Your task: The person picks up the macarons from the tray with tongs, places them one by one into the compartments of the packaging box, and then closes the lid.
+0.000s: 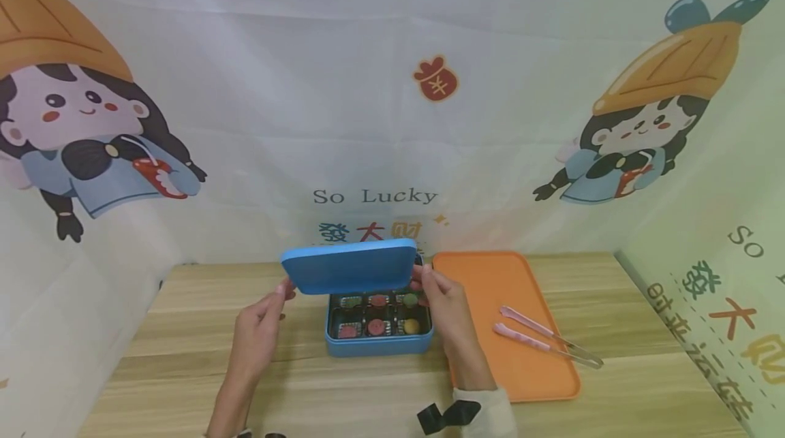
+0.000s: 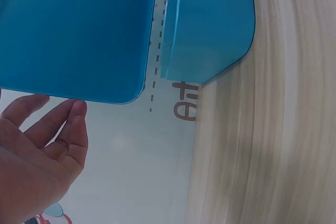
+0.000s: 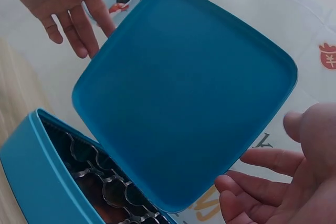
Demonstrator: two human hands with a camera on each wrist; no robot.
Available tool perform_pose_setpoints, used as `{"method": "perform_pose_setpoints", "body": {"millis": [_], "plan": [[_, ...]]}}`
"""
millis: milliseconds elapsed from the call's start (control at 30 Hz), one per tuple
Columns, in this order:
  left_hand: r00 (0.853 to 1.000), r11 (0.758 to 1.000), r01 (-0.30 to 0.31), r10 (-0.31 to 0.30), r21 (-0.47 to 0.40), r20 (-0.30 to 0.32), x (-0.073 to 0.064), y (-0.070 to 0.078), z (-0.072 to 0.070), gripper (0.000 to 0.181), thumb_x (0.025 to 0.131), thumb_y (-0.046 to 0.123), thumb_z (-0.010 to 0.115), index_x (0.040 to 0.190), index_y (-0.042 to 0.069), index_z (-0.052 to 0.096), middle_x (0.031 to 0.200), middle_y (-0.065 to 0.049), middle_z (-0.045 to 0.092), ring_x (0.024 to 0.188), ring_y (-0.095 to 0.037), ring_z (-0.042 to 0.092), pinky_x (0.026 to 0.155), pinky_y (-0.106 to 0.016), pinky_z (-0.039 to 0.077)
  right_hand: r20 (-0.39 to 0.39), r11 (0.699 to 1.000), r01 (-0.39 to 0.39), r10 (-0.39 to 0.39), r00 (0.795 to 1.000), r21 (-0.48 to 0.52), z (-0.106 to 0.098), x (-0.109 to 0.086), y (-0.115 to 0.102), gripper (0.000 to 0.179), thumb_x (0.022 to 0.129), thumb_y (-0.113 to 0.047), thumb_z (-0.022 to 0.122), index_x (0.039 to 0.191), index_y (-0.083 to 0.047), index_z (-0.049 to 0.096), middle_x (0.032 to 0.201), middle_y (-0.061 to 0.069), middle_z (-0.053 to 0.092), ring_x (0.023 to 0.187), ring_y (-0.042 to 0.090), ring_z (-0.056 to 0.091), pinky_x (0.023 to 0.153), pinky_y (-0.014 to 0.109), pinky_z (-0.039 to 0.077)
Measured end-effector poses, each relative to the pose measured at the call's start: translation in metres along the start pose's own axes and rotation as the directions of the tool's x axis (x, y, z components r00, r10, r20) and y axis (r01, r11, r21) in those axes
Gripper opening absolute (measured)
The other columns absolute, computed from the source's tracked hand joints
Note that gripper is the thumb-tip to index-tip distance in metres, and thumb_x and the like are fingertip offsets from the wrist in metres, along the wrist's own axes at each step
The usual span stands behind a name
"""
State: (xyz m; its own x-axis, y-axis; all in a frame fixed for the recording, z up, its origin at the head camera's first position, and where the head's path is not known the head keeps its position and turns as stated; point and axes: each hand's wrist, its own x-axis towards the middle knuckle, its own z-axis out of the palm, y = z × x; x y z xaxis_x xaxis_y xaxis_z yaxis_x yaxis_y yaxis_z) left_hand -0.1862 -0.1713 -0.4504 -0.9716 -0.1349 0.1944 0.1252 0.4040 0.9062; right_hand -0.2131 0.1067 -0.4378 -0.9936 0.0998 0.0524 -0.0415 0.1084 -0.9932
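Observation:
A blue lid is held tilted above the rear of a blue box, its underside facing me. My left hand holds the lid's left edge with its fingertips. On the opposite edge, the fingers of my right hand grip the lid. Inside the box, clear compartments hold several small round pieces, among them a red piece, a yellow piece and a green piece. The lid hides the back of the box. In the right wrist view, the lid slants over the open box.
To the right, an orange tray lies on the wooden table. Pink-handled tongs rest on it, spread apart, their joined end reaching past its right rim. A printed cloth hangs behind the table and along its sides.

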Motion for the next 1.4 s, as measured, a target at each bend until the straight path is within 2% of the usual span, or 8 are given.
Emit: {"method": "perform_pose_setpoints", "body": {"millis": [300, 467, 600, 700, 800, 1000, 1133, 1400], "plan": [[1.000, 1.000, -0.012, 0.012, -0.023, 0.000, 0.000, 0.000, -0.004, 0.050, 0.109, 0.035, 0.036, 0.131, -0.001, 0.063, 0.132, -0.014, 0.065, 0.124, -0.025, 0.059, 0.089, -0.019, 0.051, 0.008, 0.996, -0.002, 0.001, 1.000, 0.086, -0.001, -0.002, 0.000, 0.058, 0.108, -0.040, 0.037, 0.122, 0.009, 0.065, 0.121, 0.027, 0.066, 0.108, 0.029, 0.066, 0.084, 0.030, 0.055], [1.000, 0.999, -0.015, 0.015, -0.036, 0.012, 0.000, -0.001, -0.005, 0.051, 0.109, 0.035, 0.036, 0.124, -0.004, 0.066, 0.132, -0.015, 0.064, 0.128, -0.027, 0.056, 0.089, -0.013, 0.048, -0.017, 0.994, -0.015, 0.017, 1.000, 0.112, -0.001, -0.003, -0.001, 0.055, 0.107, -0.037, 0.041, 0.114, 0.012, 0.066, 0.104, 0.019, 0.072, 0.097, 0.021, 0.066, 0.081, 0.030, 0.056], [1.000, 0.998, -0.019, 0.020, -0.060, 0.014, 0.000, -0.003, -0.005, 0.054, 0.108, 0.032, 0.038, 0.098, -0.008, 0.073, 0.134, -0.012, 0.062, 0.130, -0.027, 0.054, 0.089, -0.014, 0.049, -0.029, 0.994, -0.038, 0.041, 0.999, 0.100, -0.002, -0.003, -0.002, 0.050, 0.105, -0.036, 0.048, 0.116, 0.009, 0.068, 0.108, 0.013, 0.070, 0.100, 0.018, 0.060, 0.085, 0.033, 0.055], [0.999, 0.997, -0.025, 0.027, -0.078, 0.027, -0.001, -0.005, -0.003, 0.059, 0.109, 0.027, 0.038, 0.067, -0.008, 0.059, 0.138, -0.009, 0.059, 0.132, -0.024, 0.052, 0.090, -0.017, 0.050, -0.017, 0.995, -0.048, 0.050, 0.999, 0.089, -0.003, -0.002, -0.002, 0.047, 0.103, -0.035, 0.051, 0.115, 0.007, 0.069, 0.122, 0.015, 0.067, 0.109, 0.019, 0.057, 0.091, 0.038, 0.055], [0.999, 0.996, -0.023, 0.026, -0.081, 0.038, -0.001, -0.005, -0.002, 0.058, 0.109, 0.024, 0.037, 0.060, -0.005, 0.049, 0.140, -0.009, 0.057, 0.134, -0.024, 0.050, 0.089, -0.018, 0.051, -0.002, 0.993, -0.063, 0.064, 0.998, 0.103, -0.004, 0.000, -0.002, 0.041, 0.102, -0.031, 0.054, 0.112, 0.006, 0.070, 0.123, 0.014, 0.067, 0.109, 0.018, 0.057, 0.094, 0.042, 0.053], [0.999, 0.997, -0.014, 0.017, -0.071, 0.040, 0.000, -0.006, 0.000, 0.048, 0.109, 0.025, 0.037, 0.093, -0.006, 0.071, 0.143, -0.010, 0.055, 0.135, -0.026, 0.050, 0.089, -0.019, 0.051, 0.036, 0.987, -0.069, 0.065, 0.997, 0.144, -0.008, 0.000, -0.003, 0.036, 0.102, -0.026, 0.055, 0.113, 0.005, 0.069, 0.123, 0.011, 0.068, 0.110, 0.017, 0.056, 0.091, 0.032, 0.051], [0.998, 0.999, -0.006, 0.009, -0.050, 0.059, 0.001, -0.006, 0.002, 0.051, 0.109, 0.028, 0.036, 0.089, -0.003, 0.071, 0.145, -0.008, 0.053, 0.137, -0.024, 0.048, 0.090, -0.019, 0.050, 0.051, 0.982, -0.076, 0.068, 0.996, 0.170, -0.010, -0.001, -0.001, 0.035, 0.101, -0.026, 0.055, 0.111, 0.005, 0.068, 0.135, 0.013, 0.063, 0.124, 0.022, 0.052, 0.091, 0.029, 0.048], [0.993, 0.997, 0.025, -0.017, -0.067, 0.118, 0.003, -0.005, 0.015, 0.055, 0.108, 0.042, 0.033, 0.139, 0.003, 0.056, 0.152, -0.006, 0.046, 0.144, -0.023, 0.039, 0.114, -0.044, 0.039, 0.052, 0.989, -0.072, 0.065, 0.997, 0.130, -0.010, -0.002, 0.002, 0.040, 0.099, -0.013, 0.051, 0.136, 0.002, 0.057, 0.145, 0.020, 0.052, 0.133, 0.034, 0.050, 0.114, 0.051, 0.038]]}}
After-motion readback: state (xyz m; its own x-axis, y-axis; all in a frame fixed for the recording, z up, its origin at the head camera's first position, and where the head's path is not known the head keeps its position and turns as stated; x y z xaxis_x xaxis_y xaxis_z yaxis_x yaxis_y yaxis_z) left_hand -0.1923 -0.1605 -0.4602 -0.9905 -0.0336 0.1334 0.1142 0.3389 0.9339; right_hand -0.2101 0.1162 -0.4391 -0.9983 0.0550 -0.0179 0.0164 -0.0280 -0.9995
